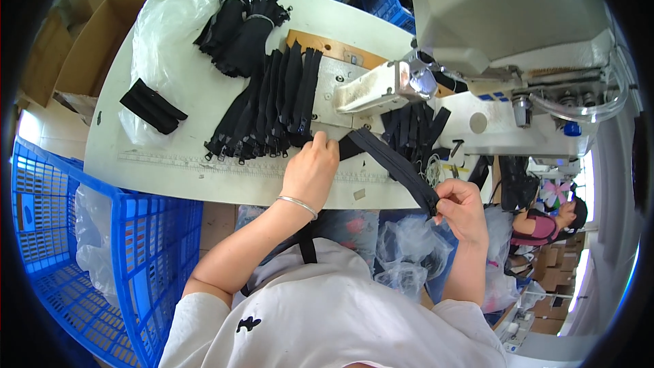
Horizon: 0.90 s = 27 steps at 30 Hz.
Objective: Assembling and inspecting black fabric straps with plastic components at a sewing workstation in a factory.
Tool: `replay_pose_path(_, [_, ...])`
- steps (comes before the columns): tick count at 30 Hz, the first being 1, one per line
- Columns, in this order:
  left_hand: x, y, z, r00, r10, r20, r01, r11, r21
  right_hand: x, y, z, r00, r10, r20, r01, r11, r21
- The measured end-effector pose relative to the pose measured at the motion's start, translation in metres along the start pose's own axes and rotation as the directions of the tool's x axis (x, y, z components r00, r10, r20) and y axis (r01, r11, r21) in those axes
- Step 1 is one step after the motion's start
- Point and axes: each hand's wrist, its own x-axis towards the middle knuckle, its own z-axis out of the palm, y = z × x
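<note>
Black zipper [395,161], slanting from the centre of the frame down toward the right hand [463,208], with lower end pinched between thumb and fingers, close to the near edge of the surface [180,184]. Near the upper end, left hand [312,167] with fingers bent and close together at black cloth [351,148]; cannot tell from this view whether gripping it. Left of centre, row of zippers [272,105], side by side, with pulls toward the near edge. Upper left, two tied bundles [251,44] beside clear plastic [162,37]; folded black piece [153,107] partly on the plastic. Upper right, sewing machine [518,3], with loose black strips [412,126] near it. Lower left, blue crate [160,259].
</note>
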Motion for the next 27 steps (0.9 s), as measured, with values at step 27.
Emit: replay_pose_path(27, [-0.039, 0.010, -0.035, 0.909, -0.224, 0.352, 0.301, -0.234, -0.925, 0.007, 0.057, 0.048, 0.986, -0.134, -0.096, 0.138, 0.990, 0.031])
